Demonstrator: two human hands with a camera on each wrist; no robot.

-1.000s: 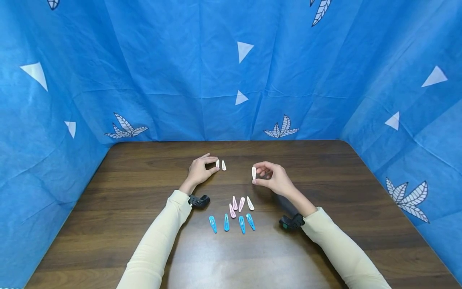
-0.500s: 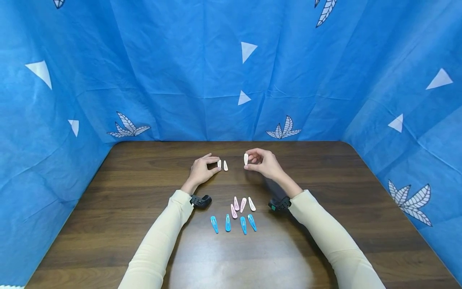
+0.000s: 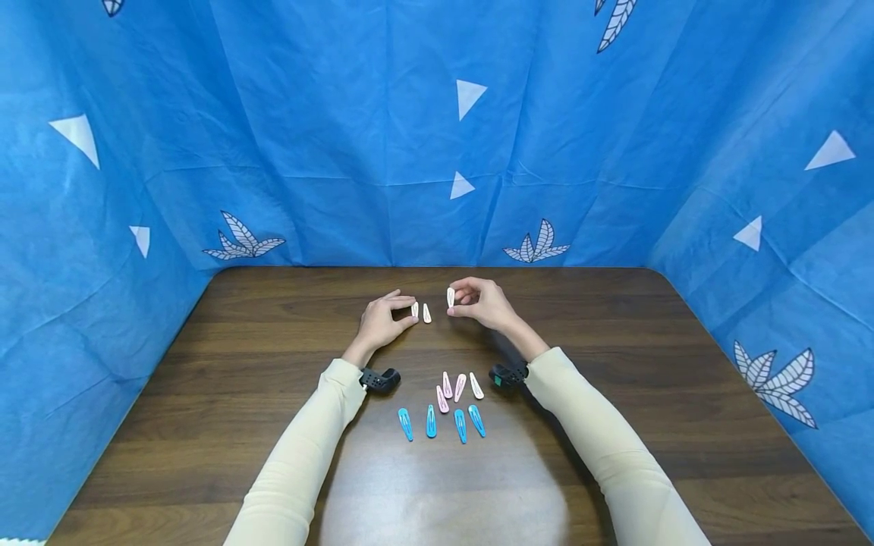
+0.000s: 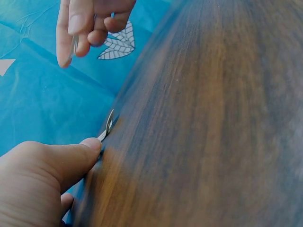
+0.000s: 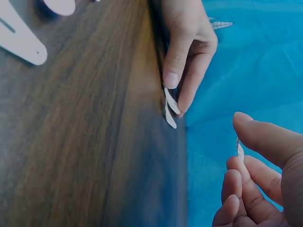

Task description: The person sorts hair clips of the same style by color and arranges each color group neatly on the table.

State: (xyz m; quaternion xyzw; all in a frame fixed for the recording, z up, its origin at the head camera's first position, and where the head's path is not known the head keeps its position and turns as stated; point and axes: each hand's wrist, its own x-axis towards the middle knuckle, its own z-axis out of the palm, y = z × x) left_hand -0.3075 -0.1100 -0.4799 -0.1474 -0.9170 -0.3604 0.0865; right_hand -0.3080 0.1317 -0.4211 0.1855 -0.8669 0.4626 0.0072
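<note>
My left hand (image 3: 379,322) pinches a white snap hair clip (image 3: 415,309) between thumb and fingers at the far part of the table. Just right of it, a second white hair clip (image 3: 426,313) lies on the wood. Farther right, my right hand (image 3: 486,305) holds another white hair clip (image 3: 451,297) by its ends, thumb below and fingertip above. In the right wrist view this held clip (image 5: 240,150) is raised, apart from the two by the left hand (image 5: 189,42).
Nearer on the brown table (image 3: 273,318) lie pink hair clips (image 3: 442,399), a pale one (image 3: 476,386), and a row of several blue hair clips (image 3: 431,422). A blue patterned curtain (image 3: 341,152) surrounds the table's back and sides.
My right hand has carried its white clip leftward and away from me, closer to the left hand. The left hand stays at its clip. The head view has shifted slightly.
</note>
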